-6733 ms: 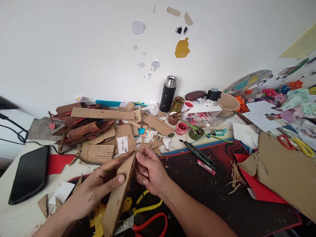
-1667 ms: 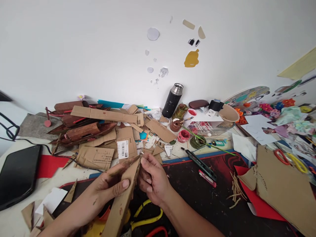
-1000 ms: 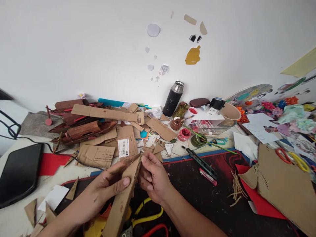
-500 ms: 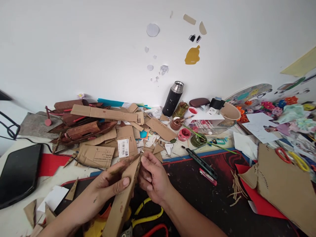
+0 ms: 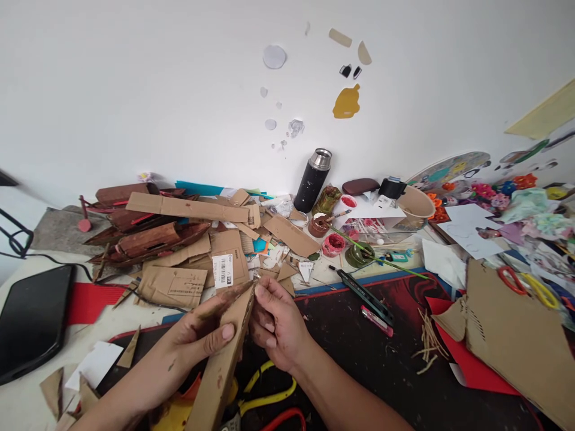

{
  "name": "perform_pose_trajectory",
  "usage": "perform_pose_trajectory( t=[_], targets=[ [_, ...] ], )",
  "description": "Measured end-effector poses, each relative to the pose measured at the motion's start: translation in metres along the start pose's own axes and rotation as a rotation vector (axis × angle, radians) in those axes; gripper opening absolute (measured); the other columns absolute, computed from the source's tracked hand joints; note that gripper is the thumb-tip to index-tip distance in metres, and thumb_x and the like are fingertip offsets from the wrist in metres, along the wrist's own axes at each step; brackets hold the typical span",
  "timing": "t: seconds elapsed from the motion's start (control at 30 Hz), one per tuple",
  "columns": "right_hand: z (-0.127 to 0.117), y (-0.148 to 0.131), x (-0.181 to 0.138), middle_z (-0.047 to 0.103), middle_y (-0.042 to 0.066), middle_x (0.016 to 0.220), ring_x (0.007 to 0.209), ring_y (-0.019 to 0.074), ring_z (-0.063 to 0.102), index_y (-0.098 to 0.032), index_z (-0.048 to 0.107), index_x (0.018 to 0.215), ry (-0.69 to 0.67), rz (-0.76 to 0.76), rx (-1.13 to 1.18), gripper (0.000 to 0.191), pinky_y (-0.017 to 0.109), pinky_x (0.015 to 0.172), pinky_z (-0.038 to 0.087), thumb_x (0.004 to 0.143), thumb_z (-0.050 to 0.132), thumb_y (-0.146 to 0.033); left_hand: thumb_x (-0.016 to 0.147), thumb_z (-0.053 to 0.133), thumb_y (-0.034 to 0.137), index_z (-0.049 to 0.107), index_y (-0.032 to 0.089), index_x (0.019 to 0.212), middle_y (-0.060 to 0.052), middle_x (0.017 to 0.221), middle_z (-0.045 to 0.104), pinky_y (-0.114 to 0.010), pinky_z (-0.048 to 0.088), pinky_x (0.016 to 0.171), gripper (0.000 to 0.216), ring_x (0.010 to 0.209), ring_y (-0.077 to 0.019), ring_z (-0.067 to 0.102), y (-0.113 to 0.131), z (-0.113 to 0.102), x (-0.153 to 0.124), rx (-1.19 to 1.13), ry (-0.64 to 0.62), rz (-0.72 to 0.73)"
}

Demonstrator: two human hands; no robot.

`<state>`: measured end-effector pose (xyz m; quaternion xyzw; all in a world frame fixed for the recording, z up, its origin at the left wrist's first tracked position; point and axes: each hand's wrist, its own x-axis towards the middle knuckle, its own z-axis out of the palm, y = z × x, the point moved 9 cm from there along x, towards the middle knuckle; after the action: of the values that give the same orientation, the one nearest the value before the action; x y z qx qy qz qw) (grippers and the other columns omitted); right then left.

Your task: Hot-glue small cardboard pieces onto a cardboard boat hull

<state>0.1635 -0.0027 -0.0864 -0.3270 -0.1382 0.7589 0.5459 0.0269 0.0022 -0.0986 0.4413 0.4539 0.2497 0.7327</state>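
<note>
A long folded cardboard piece [image 5: 215, 383] with a pointed far end slants up from the bottom edge between my hands. My left hand [image 5: 202, 335] grips it from the left, thumb flat on its face and fingers behind. At the pointed tip, my right hand [image 5: 276, 320] pinches the edge between thumb and forefinger; its other fingers are curled. Beneath my hands lie yellow-handled scissors [image 5: 269, 398], partly hidden by the cardboard and my wrist. A red handle [image 5: 285, 419] and a yellow object [image 5: 173, 416] also show there.
Brown-painted model boats [image 5: 153, 242] and cardboard scraps [image 5: 291, 233] cover the back left. A black thermos [image 5: 313, 179] stands behind paint jars [image 5: 333, 244]. A utility knife [image 5: 363, 294] lies on the dark mat [image 5: 350, 359]; a cardboard sheet [image 5: 516, 335] lies at right.
The view has shifted slightly, moving the background a little left. Both hands keep nearly the same grip on the cardboard piece.
</note>
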Motion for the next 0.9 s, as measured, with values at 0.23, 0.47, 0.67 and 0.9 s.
perform_pose_trajectory(
  t=[0.23,0.47,0.67,0.9],
  targets=[
    [-0.0008,0.0005,0.0004,0.043,-0.017,0.043,0.03,0.0022,0.019,-0.024,0.051,0.083,-0.003,0.0,0.007,0.06,0.012,0.029,0.017,0.073,0.1,-0.058,0.084,0.088,0.059,0.073,0.031,0.149,-0.009,0.157,0.07,-0.051,0.048,0.124,0.072,0.149,-0.0419,0.059,-0.0017,0.0029,0.0011,-0.015,-0.014,-0.017],
    [0.0001,-0.0004,-0.0002,0.043,-0.017,0.043,0.03,0.0022,0.019,-0.024,0.051,0.082,-0.004,-0.003,-0.006,0.061,0.012,0.029,0.017,0.073,0.099,-0.059,0.086,0.087,0.056,0.07,0.031,0.152,-0.01,0.15,0.075,-0.052,0.049,0.123,0.072,0.149,-0.0414,0.059,-0.0061,-0.0022,0.0012,-0.005,0.0,-0.002],
    [-0.0015,0.0014,0.0004,0.043,-0.017,0.043,0.03,0.0019,0.02,-0.024,0.05,0.082,-0.003,-0.001,-0.004,0.061,0.012,0.029,0.017,0.074,0.099,-0.059,0.085,0.088,0.056,0.072,0.031,0.15,-0.01,0.148,0.075,-0.053,0.05,0.122,0.072,0.15,-0.0421,0.057,-0.0066,-0.0037,0.0021,-0.003,0.012,-0.001],
    [-0.0007,0.0006,0.0001,0.043,-0.017,0.044,0.03,0.0018,0.02,-0.024,0.051,0.083,-0.001,-0.001,0.008,0.06,0.013,0.029,0.017,0.074,0.1,-0.058,0.082,0.088,0.062,0.074,0.032,0.148,-0.008,0.155,0.071,-0.054,0.041,0.129,0.073,0.153,-0.0428,0.054,-0.0082,-0.0043,0.002,0.014,0.029,-0.025]
  ],
)
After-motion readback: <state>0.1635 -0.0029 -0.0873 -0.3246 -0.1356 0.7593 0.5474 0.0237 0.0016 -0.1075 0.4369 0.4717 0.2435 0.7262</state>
